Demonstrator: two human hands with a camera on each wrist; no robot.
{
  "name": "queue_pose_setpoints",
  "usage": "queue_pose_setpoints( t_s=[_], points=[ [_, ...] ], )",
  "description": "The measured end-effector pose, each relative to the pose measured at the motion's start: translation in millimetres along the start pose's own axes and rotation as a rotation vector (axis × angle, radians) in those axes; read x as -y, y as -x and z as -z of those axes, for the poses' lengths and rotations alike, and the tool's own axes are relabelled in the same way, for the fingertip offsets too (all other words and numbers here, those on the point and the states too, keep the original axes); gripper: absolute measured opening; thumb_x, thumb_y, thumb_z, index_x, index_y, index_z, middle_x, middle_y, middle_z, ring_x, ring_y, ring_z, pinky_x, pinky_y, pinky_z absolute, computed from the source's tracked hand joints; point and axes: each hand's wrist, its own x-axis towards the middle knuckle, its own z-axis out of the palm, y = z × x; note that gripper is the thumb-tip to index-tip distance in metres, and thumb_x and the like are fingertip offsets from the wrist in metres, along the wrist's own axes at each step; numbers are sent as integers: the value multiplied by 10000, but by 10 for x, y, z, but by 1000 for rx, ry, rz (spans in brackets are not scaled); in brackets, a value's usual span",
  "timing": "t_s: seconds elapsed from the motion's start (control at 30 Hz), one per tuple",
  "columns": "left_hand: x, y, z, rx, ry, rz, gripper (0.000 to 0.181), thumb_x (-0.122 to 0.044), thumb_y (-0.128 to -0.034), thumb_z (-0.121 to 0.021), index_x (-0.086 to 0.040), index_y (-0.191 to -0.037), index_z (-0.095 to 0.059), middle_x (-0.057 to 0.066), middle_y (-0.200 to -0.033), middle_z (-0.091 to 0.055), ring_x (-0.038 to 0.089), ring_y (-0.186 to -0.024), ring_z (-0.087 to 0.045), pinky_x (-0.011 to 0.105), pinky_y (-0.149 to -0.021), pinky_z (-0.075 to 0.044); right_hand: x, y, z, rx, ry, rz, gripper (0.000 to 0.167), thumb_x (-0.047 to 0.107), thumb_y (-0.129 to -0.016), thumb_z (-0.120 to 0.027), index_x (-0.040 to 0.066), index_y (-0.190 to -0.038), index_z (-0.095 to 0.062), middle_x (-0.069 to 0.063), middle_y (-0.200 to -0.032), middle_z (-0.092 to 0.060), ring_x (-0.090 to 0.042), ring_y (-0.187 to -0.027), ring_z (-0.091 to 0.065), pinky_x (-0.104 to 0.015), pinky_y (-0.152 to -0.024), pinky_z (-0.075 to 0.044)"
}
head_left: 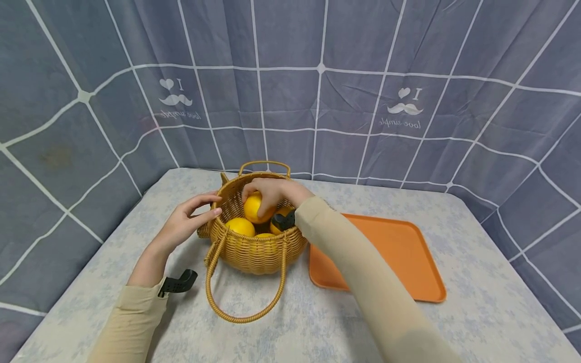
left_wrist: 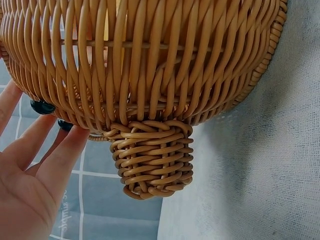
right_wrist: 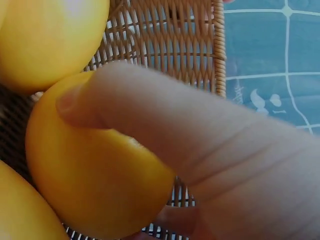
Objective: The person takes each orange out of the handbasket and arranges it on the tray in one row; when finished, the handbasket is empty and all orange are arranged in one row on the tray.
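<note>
A golden wicker basket (head_left: 249, 254) stands on the table, holding several yellow-orange fruits, among them one fruit (head_left: 239, 227) near its front left. My right hand (head_left: 270, 192) reaches inside and grips another round yellow-orange fruit (head_left: 254, 207). In the right wrist view the thumb lies bent over that fruit (right_wrist: 100, 165), with more fruits beside it. My left hand (head_left: 183, 222) touches the basket's left rim with extended fingers and thumb. From the left wrist view, fingertips (left_wrist: 75, 137) rest against the weave beside a short woven stub (left_wrist: 152, 160).
An orange tray (head_left: 399, 252) lies to the right of the basket, partly under my right forearm. One basket handle (head_left: 245, 318) hangs down toward me, while the other handle (head_left: 265, 162) stands up at the back. A grey-blue checked curtain (head_left: 290, 101) surrounds the table (head_left: 476, 282).
</note>
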Motion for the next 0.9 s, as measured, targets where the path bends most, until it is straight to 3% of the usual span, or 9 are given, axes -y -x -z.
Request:
queue_pose_setpoints(
  t_s=[0.13,0.3,0.47,0.6,0.77,0.9],
  points=[
    [7,-1,-7,-3,-1,-2,443,-315,-933,-598,-60,-1290,-533,76,-1471,-351,293,-1343,-296,523,-1011,-335,13,46,72,-26,-61,69,460,126,-763,-747,173,-1183,-567,-7,-1222,-490,-154,-1036,-463,-246,-829,-428],
    [19,-10,-3,-1,6,-4,442,-315,-934,-596,-64,-1293,-532,74,-1473,-349,293,-1345,-292,535,-1013,-327,31,175,202,-100,-268,217,513,105,-762,-761,100,-1225,-542,-20,-1265,-494,-161,-1063,-497,-258,-884,-442],
    [26,-9,2,-9,0,-10,425,-306,-938,-593,-70,-1286,-537,74,-1469,-356,292,-1342,-297,535,-1011,-329,-2,406,283,-199,-514,378,523,24,-765,-736,21,-1236,-508,-83,-1322,-454,-250,-1042,-562,-347,-893,-474],
    [22,-11,-5,-13,-12,-21,416,-289,-943,-586,-63,-1288,-534,87,-1468,-356,304,-1335,-303,535,-1002,-339,-59,666,270,-307,-640,481,554,-2,-755,-734,-11,-1247,-480,-147,-1325,-438,-284,-1101,-537,-412,-912,-469],
    [23,-6,-10,-9,-4,-16,425,-305,-942,-586,-75,-1295,-532,70,-1472,-351,295,-1341,-295,526,-1008,-333,-122,1001,186,-414,-693,615,534,114,-758,-781,107,-1229,-529,-229,-1362,-359,-331,-1189,-457,-470,-933,-440],
    [33,-4,-3,-8,6,-13,427,-302,-940,-590,-69,-1293,-532,66,-1470,-351,286,-1347,-287,524,-1015,-323,-203,1230,92,-493,-639,640,519,209,-762,-796,244,-1213,-542,-233,-1361,-356,-329,-1224,-419,-448,-945,-432]
  ],
)
